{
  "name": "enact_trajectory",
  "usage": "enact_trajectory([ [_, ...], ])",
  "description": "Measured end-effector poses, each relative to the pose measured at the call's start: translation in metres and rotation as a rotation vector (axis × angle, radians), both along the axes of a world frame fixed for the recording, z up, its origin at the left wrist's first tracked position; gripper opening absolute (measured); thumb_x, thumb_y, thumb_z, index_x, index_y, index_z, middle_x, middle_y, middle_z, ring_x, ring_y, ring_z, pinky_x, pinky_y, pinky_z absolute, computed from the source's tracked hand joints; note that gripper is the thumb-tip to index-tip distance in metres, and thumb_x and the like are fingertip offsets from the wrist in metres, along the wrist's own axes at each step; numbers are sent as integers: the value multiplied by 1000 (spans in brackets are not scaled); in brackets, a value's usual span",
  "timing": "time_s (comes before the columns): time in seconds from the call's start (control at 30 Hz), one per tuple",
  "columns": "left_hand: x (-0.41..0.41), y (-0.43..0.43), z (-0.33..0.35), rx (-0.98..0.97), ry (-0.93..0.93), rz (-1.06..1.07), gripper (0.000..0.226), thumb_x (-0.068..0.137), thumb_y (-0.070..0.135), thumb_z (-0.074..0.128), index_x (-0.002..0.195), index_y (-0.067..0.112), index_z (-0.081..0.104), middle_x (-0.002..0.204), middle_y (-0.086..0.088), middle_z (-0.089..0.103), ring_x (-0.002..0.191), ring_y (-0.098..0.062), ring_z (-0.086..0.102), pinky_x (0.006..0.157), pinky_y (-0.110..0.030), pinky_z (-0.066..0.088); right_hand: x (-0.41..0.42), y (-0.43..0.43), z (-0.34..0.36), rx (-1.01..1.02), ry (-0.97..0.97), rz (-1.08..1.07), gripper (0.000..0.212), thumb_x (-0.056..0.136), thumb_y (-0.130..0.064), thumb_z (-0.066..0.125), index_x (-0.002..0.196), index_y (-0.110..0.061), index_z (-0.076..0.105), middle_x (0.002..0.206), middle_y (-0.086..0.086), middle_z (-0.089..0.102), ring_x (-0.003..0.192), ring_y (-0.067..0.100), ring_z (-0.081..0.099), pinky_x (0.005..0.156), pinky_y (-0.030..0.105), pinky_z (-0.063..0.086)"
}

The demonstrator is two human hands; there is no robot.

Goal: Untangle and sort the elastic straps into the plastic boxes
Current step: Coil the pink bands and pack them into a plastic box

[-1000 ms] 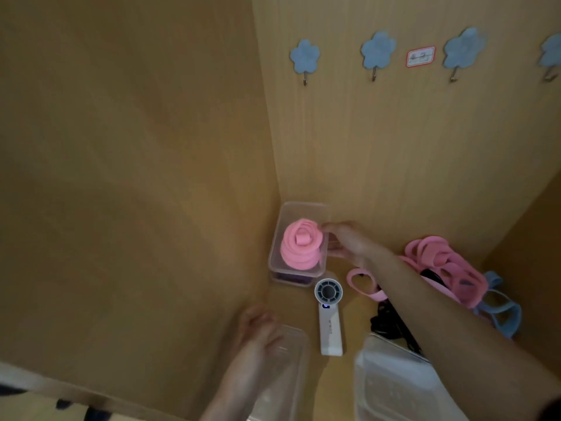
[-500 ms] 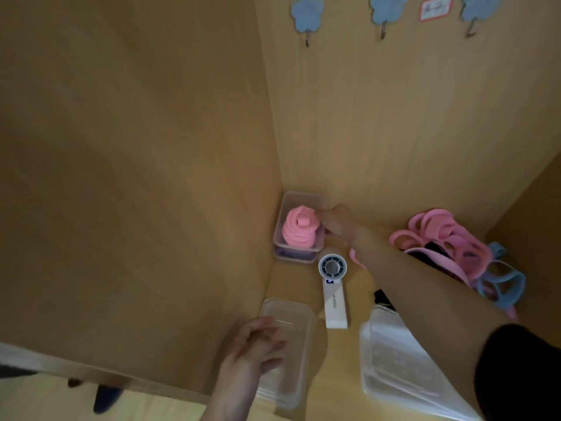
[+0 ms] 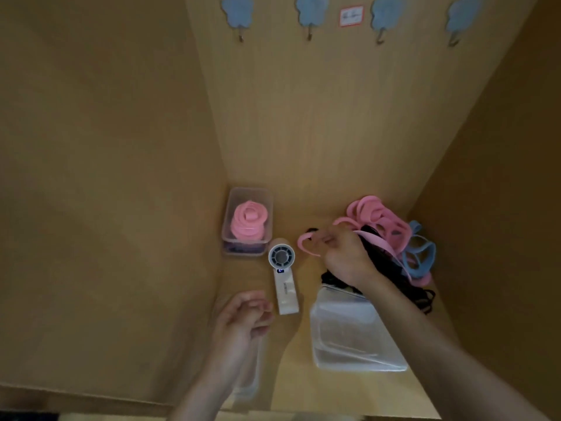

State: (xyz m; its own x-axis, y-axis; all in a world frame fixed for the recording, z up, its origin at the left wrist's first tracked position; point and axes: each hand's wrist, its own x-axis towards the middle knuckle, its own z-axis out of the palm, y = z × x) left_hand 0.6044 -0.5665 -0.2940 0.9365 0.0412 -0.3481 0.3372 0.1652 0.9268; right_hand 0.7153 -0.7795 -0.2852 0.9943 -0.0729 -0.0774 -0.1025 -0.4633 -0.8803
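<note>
Nothing here can be read outright. A small white label with a red border is stuck on the back wall between two of the blue flower hooks; its handwriting is too blurred to make out. The white handheld fan, lying on the shelf floor, carries small print along its handle and a tiny blue lit display, both illegible.
</note>
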Motion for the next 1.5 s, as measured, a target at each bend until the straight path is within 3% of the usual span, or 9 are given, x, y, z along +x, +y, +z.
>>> enact_trajectory([
  [0.2, 10, -45, -4, 23, -69, -212, 23, 95, -12, 46, 98, -1, 66, 85, -15, 71, 74, -20, 66, 64, -24, 53, -90, -44, -4, -151, -89, -102, 16, 93, -10, 61, 100, -22, 69, 99, -10, 68, 93, 1, 63, 83, 18, 51],
  [0.37, 15, -82, 0, 77, -230, -349, 26, 92, -5, 54, 91, 14, 72, 87, -7, 71, 77, -14, 61, 70, -21, 47, -134, -76, -18, -200, -152, -233, 19, 91, -10, 64, 104, -22, 69, 106, -10, 65, 100, 3, 61, 87, 20, 50],
  [0.47, 22, -89, -4, 225, -351, -369, 28, 91, 1, 60, 88, 27, 71, 90, -1, 70, 85, -16, 63, 79, -25, 49, -153, -93, -25, -251, -188, -280, 22, 89, -17, 60, 109, -18, 69, 111, -7, 62, 107, 10, 59, 93, 24, 48],
  [0.57, 42, -87, -1, 416, -456, -295, 40, 89, -12, 58, 88, 27, 68, 89, 6, 66, 76, -8, 59, 69, -19, 45, -162, -105, -33, -276, -182, -270, 29, 86, -22, 56, 113, -19, 67, 117, -8, 57, 115, 9, 54, 99, 28, 46],
  [0.63, 77, -75, -1, 597, -535, -180, 34, 86, -12, 58, 95, 20, 66, 99, 2, 63, 92, -16, 62, 78, -24, 48, -160, -109, -37, -285, -165, -249, 32, 86, -24, 56, 116, -21, 67, 121, -9, 56, 118, 9, 50, 102, 30, 45],
  [0.77, 151, -32, -7, 1132, -581, -140, 42, 82, 14, 60, 123, 8, 62, 136, -10, 54, 133, -33, 43, 109, -41, 36, -140, -99, -43, -436, -198, -119, 42, 87, -31, 56, 128, -24, 61, 131, -8, 50, 125, 16, 43, 106, 36, 41],
  [0.93, 190, -1, -18, 1409, -319, -332, 92, 74, 73, 32, 155, 29, 27, 166, -8, 14, 152, -34, 6, 124, -43, 8, -102, -57, -33, -528, -283, 193, 50, 87, -39, 48, 135, -28, 53, 139, -6, 44, 135, 17, 35, 115, 42, 31],
  [1.13, 205, 7, -24, 1455, -120, -454, 88, 83, 81, 34, 156, 44, 0, 167, 0, -17, 153, -26, -14, 125, -41, -2, -87, -35, -25, -438, -344, 305, 45, 83, -32, 54, 128, -34, 46, 121, -11, 45, 121, 14, 41, 109, 31, 28],
  [1.5, 204, 9, -39, 1445, -197, -404, 84, 88, 75, 38, 157, 39, 6, 168, -5, -9, 154, -28, -10, 125, -38, -2, -72, -20, -32, -301, -211, 245, 48, 86, -33, 53, 131, -45, 42, 131, -18, 44, 127, 9, 39, 108, 26, 30],
])
